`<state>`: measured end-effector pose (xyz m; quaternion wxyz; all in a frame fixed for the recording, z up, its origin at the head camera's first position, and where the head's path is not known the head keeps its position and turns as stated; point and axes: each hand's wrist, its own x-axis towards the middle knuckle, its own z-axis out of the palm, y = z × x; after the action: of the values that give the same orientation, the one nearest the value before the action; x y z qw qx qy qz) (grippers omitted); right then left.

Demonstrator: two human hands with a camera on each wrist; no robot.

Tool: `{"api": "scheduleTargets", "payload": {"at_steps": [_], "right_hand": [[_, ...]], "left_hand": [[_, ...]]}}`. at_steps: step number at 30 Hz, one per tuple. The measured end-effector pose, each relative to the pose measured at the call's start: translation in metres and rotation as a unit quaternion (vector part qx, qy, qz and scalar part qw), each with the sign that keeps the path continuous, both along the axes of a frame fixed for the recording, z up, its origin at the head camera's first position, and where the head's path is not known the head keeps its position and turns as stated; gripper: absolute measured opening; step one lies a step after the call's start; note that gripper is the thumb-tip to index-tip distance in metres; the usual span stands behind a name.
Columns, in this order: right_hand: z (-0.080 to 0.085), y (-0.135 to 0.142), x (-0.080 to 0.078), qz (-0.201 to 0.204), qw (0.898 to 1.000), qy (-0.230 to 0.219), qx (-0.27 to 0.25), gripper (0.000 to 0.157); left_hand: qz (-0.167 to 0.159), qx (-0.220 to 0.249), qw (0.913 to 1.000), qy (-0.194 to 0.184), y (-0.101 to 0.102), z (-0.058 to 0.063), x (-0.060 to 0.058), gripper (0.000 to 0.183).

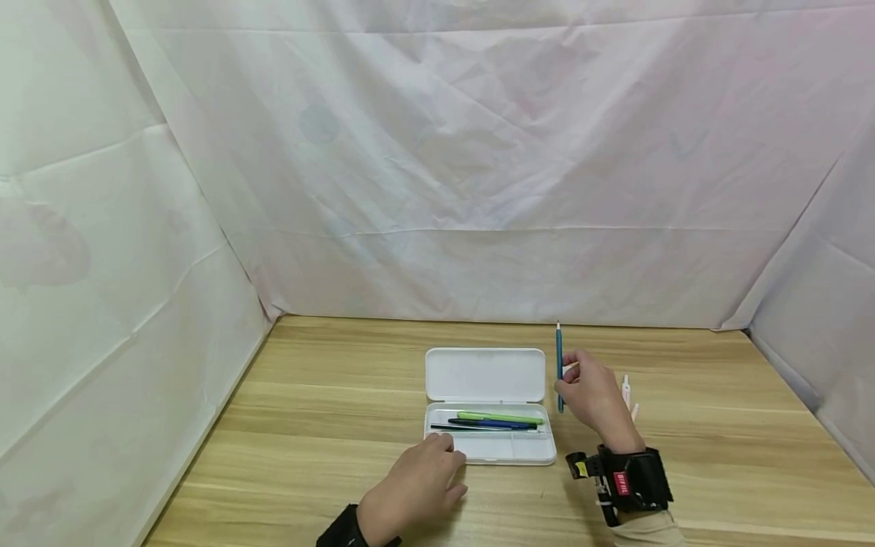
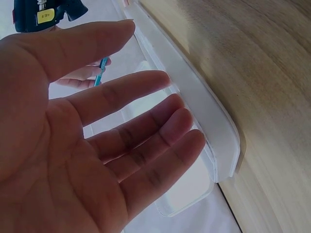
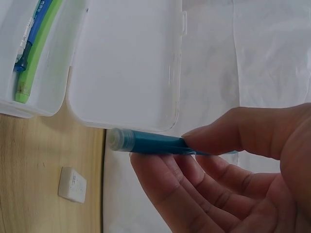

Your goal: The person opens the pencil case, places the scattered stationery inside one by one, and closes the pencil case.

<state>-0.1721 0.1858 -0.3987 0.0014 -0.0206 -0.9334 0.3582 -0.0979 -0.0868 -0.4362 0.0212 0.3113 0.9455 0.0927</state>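
Right grip (image 1: pixel 596 395) pinches the blue pen (image 1: pixel 560 368), right of the open white case (image 1: pixel 506 462); left grip (image 1: pixel 418 472), thumb and fingers apart, at the case's near-left corner. Green pen (image 1: pixel 500 417) inside, white pen (image 1: pixel 626 390) farther right! Print on the white block (image 3: pixel 72 185), red wrist label (image 1: pixel 620 484): unreadable.

From where I stand, the pen (image 3: pixel 158 143) is teal-blue, clear and whitish at its blunt end. The pencil case (image 1: pixel 485 374) is plain white, its colours all inside: one lime-green pen (image 1: pixel 502 418) and one dark blue pen (image 1: pixel 488 424). The eraser (image 3: pixel 73 185) is white with dark print. Yellowish-brown wood grain streaks the tabletop (image 1: pixel 307 425). Black wrist straps (image 1: pixel 645 479) carry a red patch (image 1: pixel 620 484) with white lettering and a yellow label (image 1: pixel 582 469). The off-white cloth (image 1: pixel 478 152) shows faint pinkish and greyish blotches; the sleeve (image 1: pixel 649 530) is beige.
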Motion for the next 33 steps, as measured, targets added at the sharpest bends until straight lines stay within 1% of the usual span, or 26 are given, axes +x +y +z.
{"api": "scheduleTargets", "payload": {"at_steps": [13, 21, 33], "right_hand": [[-0.0006, -0.0028, 0.0004, 0.008, 1.000, -0.004, -0.001, 0.038], [-0.0005, -0.0035, 0.0000, 0.012, 1.000, -0.005, 0.002, 0.038], [0.0000, -0.0060, 0.0010, 0.007, 1.000, -0.008, 0.006, 0.039]], "left_hand": [[0.004, -0.005, 0.9999, -0.013, 0.0008, 0.0009, -0.0006, 0.023], [0.003, 0.004, 0.9998, -0.019, 0.0005, 0.0001, -0.0003, 0.022], [0.003, -0.006, 0.9998, -0.018, 0.0012, 0.0002, -0.0010, 0.024]]}}
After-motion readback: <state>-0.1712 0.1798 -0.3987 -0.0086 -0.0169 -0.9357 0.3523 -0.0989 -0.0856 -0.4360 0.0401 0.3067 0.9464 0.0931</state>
